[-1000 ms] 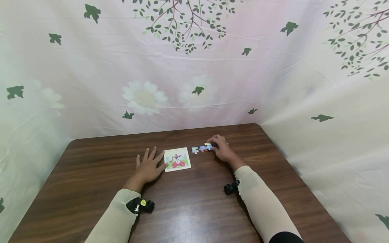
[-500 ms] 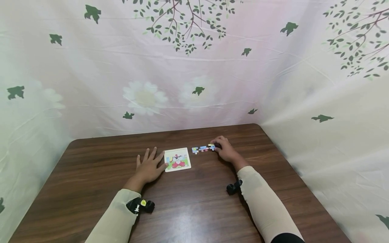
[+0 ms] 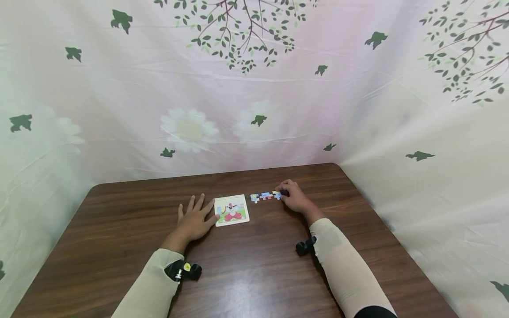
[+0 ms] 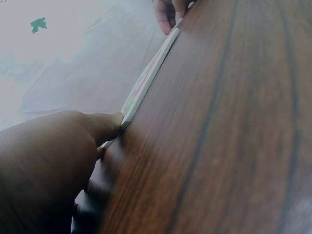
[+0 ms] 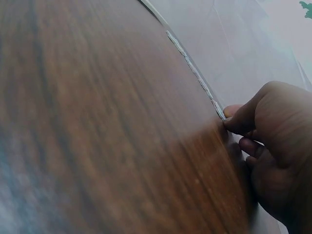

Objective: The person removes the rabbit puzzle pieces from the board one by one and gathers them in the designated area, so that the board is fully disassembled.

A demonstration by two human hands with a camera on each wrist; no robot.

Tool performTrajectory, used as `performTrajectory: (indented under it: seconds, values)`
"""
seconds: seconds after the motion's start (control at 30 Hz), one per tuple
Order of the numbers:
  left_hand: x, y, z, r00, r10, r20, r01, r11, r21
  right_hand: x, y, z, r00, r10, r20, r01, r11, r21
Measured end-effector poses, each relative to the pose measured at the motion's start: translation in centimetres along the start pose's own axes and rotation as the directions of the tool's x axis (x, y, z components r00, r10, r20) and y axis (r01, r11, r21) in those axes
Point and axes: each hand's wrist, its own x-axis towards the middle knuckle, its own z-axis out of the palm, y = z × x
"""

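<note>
In the head view my left hand [image 3: 194,224] lies with spread fingers beside a white-framed picture puzzle [image 3: 231,210] showing a cartoon mouse in red. Its thumb touches the frame's left edge, as the left wrist view also shows at the puzzle's corner [image 4: 127,117]. To the right of the frame, three jigsaw pieces lie in a row: a left piece [image 3: 255,198], a middle piece [image 3: 265,195] and a right piece [image 3: 276,194]. Thumb and fingers of my right hand [image 3: 295,197] pinch the right piece at its right side; the fingers partly cover it.
Everything rests on a brown wood-grain table [image 3: 246,269], whose far edge lies just beyond the pieces. A pale curtain [image 3: 222,97] printed with leaves and flowers hangs behind the table and along its right side.
Over the last second my right hand has moved slightly right with the right jigsaw piece, widening the space beside the middle piece. My left hand and the framed puzzle have stayed put.
</note>
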Motion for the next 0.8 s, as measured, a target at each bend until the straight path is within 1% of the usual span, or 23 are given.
performTrajectory:
  seconds: [0.27, 0.47, 0.67, 0.8]
  values:
    - [-0.1, 0.0, -0.1, 1.0, -0.007, 0.004, 0.007, 1.0, 0.012, 0.0, 0.2, 0.1, 1.0, -0.003, -0.017, 0.004, 0.999, 0.041]
    - [-0.1, 0.1, -0.1, 1.0, -0.008, 0.003, 0.008, 1.0, 0.009, 0.2, 0.0, 0.4, 0.999, -0.018, -0.033, 0.019, 0.999, 0.028]
    - [-0.2, 0.0, -0.1, 1.0, -0.013, 0.005, 0.013, 1.0, 0.01, 0.5, -0.8, 1.0, 0.997, -0.053, -0.062, 0.053, 0.999, 0.001]
    - [-0.2, 0.0, -0.2, 1.0, -0.012, 0.006, 0.012, 1.0, 0.014, 0.9, -1.8, 1.9, 0.993, -0.086, -0.087, 0.088, 0.996, 0.019]
